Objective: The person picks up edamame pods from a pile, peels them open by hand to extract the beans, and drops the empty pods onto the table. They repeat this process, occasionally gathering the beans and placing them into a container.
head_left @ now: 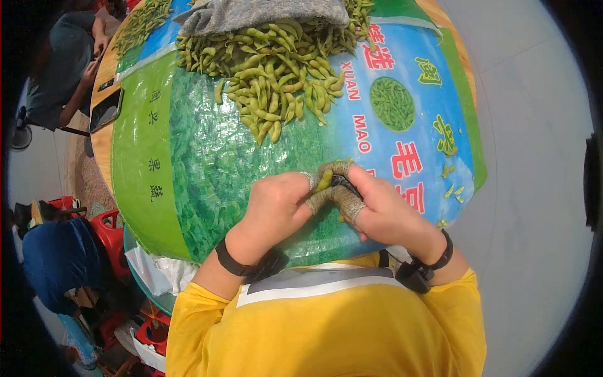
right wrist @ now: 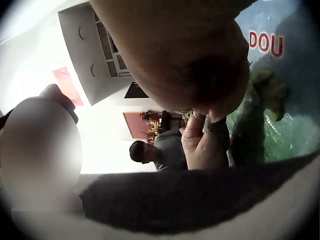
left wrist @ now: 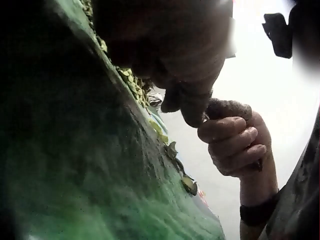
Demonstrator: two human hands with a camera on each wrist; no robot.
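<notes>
My left hand (head_left: 273, 202), with wrapped thumb and fingertip, pinches a green edamame pod (head_left: 325, 181) over the near part of the printed sheet (head_left: 251, 163). Right beside it, my right hand (head_left: 391, 212) curls round a small dark object (head_left: 343, 184), whose kind I cannot tell. Greyish wraps cover the right thumb and index finger, their tips close to the pod. In the left wrist view the right hand (left wrist: 237, 140) shows as a fist with bent fingers. A heap of edamame pods (head_left: 270, 81) lies ahead of both hands.
A grey cloth (head_left: 264, 14) covers the back of the heap. Loose beans and bits (head_left: 453, 188) lie at the sheet's right. A phone (head_left: 106, 110) rests at the table's left edge. Another person (head_left: 59, 69) sits at the far left; red stools (head_left: 108, 235) stand below.
</notes>
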